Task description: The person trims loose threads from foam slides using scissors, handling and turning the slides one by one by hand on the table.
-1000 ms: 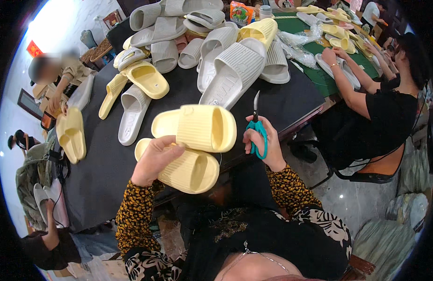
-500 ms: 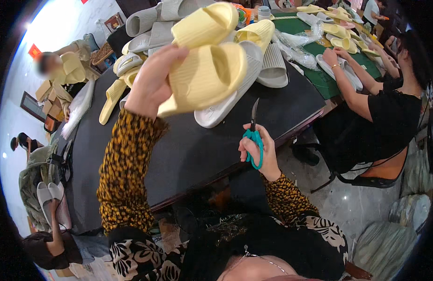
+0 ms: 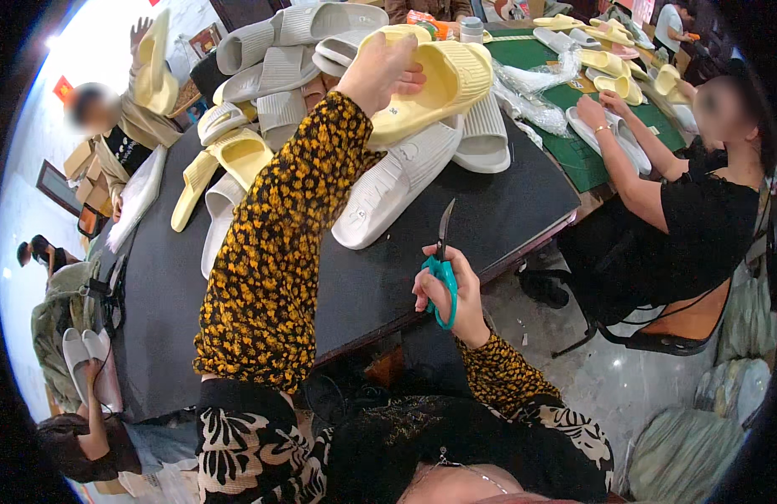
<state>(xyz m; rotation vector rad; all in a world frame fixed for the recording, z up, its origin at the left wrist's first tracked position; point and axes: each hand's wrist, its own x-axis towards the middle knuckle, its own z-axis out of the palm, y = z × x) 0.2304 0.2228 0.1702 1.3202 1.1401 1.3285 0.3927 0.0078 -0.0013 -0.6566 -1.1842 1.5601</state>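
Note:
My left hand (image 3: 381,74) is stretched over the far pile, its fingers loosely extended above the heel of a yellow slide slipper (image 3: 443,97). This slipper lies on grey ones, and a second yellow slipper (image 3: 398,34) shows just behind the hand. My thumb is hidden. Closer to me, my right hand (image 3: 455,294) is closed round the teal handles of small scissors (image 3: 439,277), whose dark curved blades point up and away over the black table. Below the yellow slipper rests a large light-grey slipper (image 3: 392,189), its sole facing up.
Grey slippers (image 3: 287,71) are heaped at the far left of the black table (image 3: 363,286). Clear plastic bags (image 3: 535,88) lie on a green mat (image 3: 565,155). A person in black (image 3: 682,193) handles grey slippers at right. Another person at left raises a yellow pair (image 3: 155,67).
My left hand has moved right and away from me, bringing the raised yellow slippers down onto the pile. My right hand has shifted slightly left and nearer with the scissors.

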